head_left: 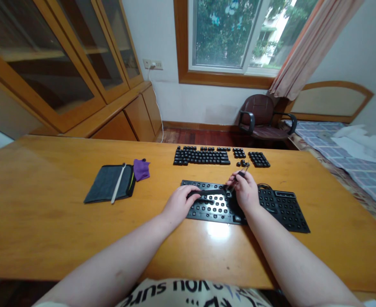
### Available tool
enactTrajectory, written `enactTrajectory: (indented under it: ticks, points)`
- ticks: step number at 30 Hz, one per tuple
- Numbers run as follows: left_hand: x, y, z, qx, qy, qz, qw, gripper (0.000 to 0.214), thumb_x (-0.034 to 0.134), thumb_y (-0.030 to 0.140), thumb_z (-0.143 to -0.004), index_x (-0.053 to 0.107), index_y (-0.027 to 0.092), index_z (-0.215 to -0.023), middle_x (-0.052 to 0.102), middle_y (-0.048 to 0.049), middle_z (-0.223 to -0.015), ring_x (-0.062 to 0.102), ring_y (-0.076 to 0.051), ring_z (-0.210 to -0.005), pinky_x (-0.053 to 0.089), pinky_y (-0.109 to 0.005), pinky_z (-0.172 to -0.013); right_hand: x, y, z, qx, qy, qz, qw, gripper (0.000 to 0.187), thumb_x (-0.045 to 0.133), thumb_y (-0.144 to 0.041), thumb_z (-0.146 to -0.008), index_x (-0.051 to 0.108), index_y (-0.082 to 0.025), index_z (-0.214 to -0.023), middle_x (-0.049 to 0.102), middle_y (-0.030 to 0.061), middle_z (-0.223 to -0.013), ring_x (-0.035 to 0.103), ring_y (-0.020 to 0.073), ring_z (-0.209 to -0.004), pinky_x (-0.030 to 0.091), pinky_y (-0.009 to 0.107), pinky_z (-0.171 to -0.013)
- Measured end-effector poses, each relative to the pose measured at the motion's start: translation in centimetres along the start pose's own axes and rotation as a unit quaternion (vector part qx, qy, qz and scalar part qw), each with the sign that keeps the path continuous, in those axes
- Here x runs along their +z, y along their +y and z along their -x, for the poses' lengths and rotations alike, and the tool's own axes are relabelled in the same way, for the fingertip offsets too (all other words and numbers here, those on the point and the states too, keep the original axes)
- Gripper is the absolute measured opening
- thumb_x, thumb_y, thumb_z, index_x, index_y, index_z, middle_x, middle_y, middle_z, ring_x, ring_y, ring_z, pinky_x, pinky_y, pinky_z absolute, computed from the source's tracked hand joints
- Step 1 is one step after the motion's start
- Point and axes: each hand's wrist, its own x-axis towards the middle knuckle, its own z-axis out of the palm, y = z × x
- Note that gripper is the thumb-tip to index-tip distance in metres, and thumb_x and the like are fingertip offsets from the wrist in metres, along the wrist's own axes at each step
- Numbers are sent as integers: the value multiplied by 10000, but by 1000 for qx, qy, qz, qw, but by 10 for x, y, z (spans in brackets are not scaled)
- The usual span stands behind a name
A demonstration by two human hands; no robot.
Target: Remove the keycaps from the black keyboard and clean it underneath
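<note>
A black keyboard [207, 215] lies before me, most of its keycaps off and the switches bare. My left hand [182, 202] rests at its left part, fingers closed on a slim black bar [211, 192] that reaches across the board; its exact kind is unclear. My right hand [246, 192] is over the keyboard's middle, pinching a wire keycap puller [240, 174] with a black grip. One wire end points up, the other down near the bar's right end. Behind the keyboard, the removed keycaps [207, 157] are laid out in keyboard order, with a few loose keycaps [243, 163] beside them.
On the left of the wooden table [47, 221] lies a dark grey pouch [103, 183] with a pale stick [118, 183] across it and a purple cloth [141, 169] beside it. A cable [264, 186] curls behind the keyboard. An office chair [261, 115] stands beyond the table.
</note>
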Motion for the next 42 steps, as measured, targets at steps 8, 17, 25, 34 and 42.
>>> enactTrajectory:
  ticks: [8,17,25,34,42]
  points:
    - [-8,-2,-2,72,69,-50,994,145,645,298,-792,665,238,-922,690,-20,-916,586,-199,-911,440,-364,-868,7,-19,13,-190,-251,295,902,190,670,-230,-706,699,-253,-892,619,46,-882,586,202,-843,477,365,-776]
    - [-6,-3,0,36,85,-76,993,323,612,316,-810,585,247,-1124,608,-48,-1124,536,-212,-1061,413,-384,-946,5,-6,11,-200,-170,375,889,200,652,-325,-762,710,-305,-952,640,33,-840,608,192,-779,507,344,-714]
    - [-3,0,2,27,-53,-120,991,261,681,363,-726,654,258,-964,621,-34,-1086,491,-260,-1101,370,-443,-967,2,-5,8,-190,-71,347,916,190,668,-322,-746,722,-276,-921,634,35,-838,593,204,-814,485,358,-771]
    - [8,-10,4,13,-102,-121,987,642,789,379,-568,551,299,-1159,462,-52,-1334,223,-337,-1340,104,-576,-1088,3,-2,9,-169,-77,364,912,227,679,-332,-731,714,-288,-951,708,35,-915,631,222,-861,484,378,-798]
    - [6,-8,4,37,-47,-95,994,421,684,398,-706,595,260,-1093,532,-68,-1247,342,-306,-1273,233,-532,-1067,12,-10,21,-70,-44,396,914,330,640,-416,-735,704,-193,-969,667,3,-652,558,130,-488,469,277,-551]
